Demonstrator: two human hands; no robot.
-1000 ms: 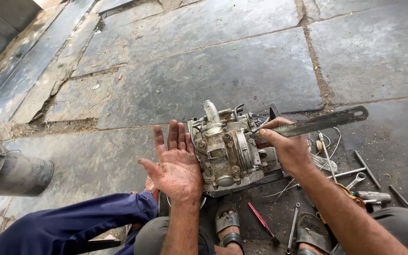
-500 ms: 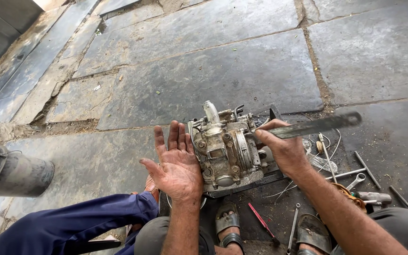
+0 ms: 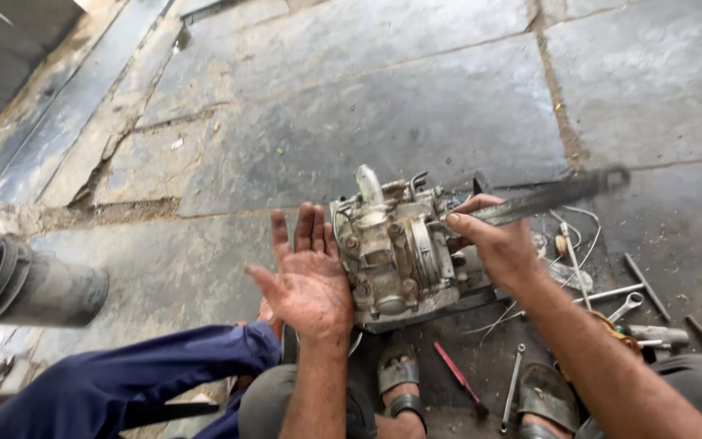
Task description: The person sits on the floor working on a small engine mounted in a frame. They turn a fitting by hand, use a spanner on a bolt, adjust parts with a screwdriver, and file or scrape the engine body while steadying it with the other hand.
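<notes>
Sandals [image 3: 404,375] on my feet at 6 o'clock, a red-handled tool [image 3: 458,379] and a thin spanner [image 3: 513,386] lying on the floor between them. Blue sleeve [image 3: 115,386] of another person at 7 o'clock. My left hand [image 3: 309,280] is spread flat, fingers unclenched, palm pressed against the left face of the engine block [image 3: 393,252], grasping nothing. The block sits on the stone floor [image 3: 383,106] just ahead of my feet, dead centre. My right hand [image 3: 497,244] is clenched round a long flat metal bar [image 3: 546,197] that slants away toward 2 o'clock, its far end blurred. Loose spanners [image 3: 627,305] and wires at 4 o'clock. Dark pipe [image 3: 26,284] lying at 9 o'clock, well apart.
</notes>
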